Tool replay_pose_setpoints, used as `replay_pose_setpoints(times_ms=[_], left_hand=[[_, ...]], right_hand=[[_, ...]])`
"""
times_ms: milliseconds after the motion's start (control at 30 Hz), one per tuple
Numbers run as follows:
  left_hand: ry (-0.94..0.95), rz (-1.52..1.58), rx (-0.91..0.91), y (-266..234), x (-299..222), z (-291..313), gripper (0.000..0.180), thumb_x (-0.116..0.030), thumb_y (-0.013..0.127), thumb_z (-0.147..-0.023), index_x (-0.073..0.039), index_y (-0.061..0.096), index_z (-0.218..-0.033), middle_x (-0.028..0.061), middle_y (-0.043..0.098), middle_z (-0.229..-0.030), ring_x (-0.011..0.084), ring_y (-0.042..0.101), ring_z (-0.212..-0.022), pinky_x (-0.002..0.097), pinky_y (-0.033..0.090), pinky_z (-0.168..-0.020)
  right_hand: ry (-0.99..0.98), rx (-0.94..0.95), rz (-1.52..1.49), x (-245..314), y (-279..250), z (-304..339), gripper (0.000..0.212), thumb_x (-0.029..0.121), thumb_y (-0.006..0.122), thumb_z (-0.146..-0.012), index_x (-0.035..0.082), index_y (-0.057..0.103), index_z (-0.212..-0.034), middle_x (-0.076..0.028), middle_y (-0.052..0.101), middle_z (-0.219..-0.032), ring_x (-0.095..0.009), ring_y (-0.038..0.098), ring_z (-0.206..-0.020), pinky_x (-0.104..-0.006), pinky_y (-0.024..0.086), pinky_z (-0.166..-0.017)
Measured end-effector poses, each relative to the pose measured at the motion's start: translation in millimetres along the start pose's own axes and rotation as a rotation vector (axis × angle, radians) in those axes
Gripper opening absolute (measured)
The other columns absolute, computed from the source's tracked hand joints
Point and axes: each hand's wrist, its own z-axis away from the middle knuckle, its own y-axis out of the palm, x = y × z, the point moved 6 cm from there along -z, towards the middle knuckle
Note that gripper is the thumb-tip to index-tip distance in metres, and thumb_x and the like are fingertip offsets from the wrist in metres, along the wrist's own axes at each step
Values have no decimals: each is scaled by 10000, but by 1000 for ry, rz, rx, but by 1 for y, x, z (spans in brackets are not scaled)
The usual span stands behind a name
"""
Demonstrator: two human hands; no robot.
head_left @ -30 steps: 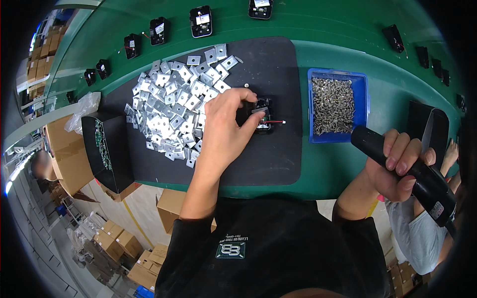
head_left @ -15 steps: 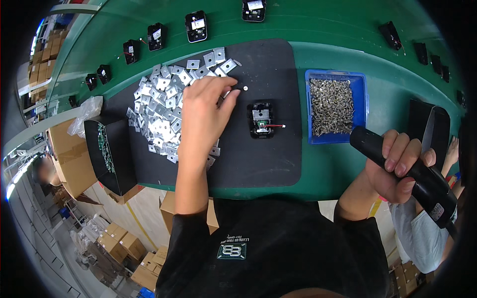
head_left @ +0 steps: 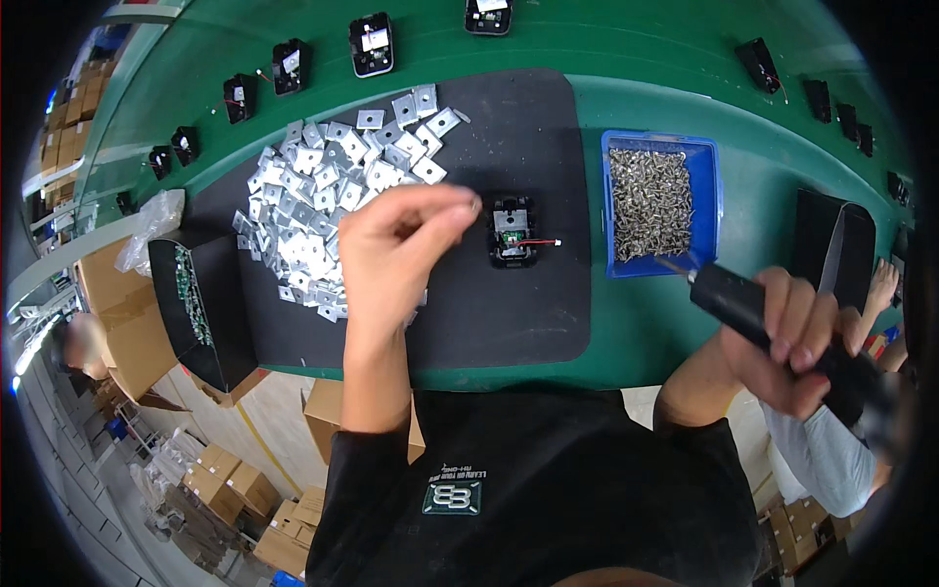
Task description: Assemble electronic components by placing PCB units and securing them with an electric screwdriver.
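Note:
My left hand hovers over the black mat with thumb and forefinger pinched together. At their tips is a tiny silvery piece, seemingly a screw, mostly hidden by the fingers. Just right of it a black housing lies open on the mat, with a metal plate, a green board and a red wire with a white plug. My right hand is wrapped around a black electric screwdriver; its blurred bit points up and left, near the lower edge of the blue tray.
Silver square plates with holes are heaped on the mat's left. The blue tray holds many screws. Black boxes stand at left and right. More housings line the green surface behind. A co-worker's hand shows at far right.
My left hand has moved down toward the housing, fingers closed, and the small silver piece beside its fingertips now sits in the pinch. The screwdriver has turned, bringing its bit into view.

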Motion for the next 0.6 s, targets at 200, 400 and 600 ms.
replay_pose_setpoints(times_ms=[200, 400, 600], left_hand=[[32, 674, 356, 39, 12, 67, 124, 113, 618, -728, 45, 617, -831, 167, 638, -832, 163, 622, -711, 244, 511, -627], [-221, 971, 363, 61, 36, 92, 95, -8, 624, -794, -5, 577, -876, 162, 592, -850, 168, 571, -646, 264, 448, -635], [-212, 1025, 367, 57, 33, 96, 102, 0, 618, -797, -8, 568, -886, 143, 576, -836, 157, 566, -676, 262, 444, -658]], right_hand=[[-132, 101, -370, 14, 49, 0, 390, 54, 748, -667, 99, 537, -993, -16, 601, -709, -118, 613, -629, -252, 544, -655], [-111, 206, -506, -15, 80, 4, 383, 19, 758, -622, 113, 570, -942, -14, 622, -706, -110, 624, -619, -230, 549, -614], [-126, 226, -471, -13, 91, 10, 370, 40, 735, -666, 107, 550, -978, -26, 622, -732, -131, 627, -636, -246, 555, -626]])
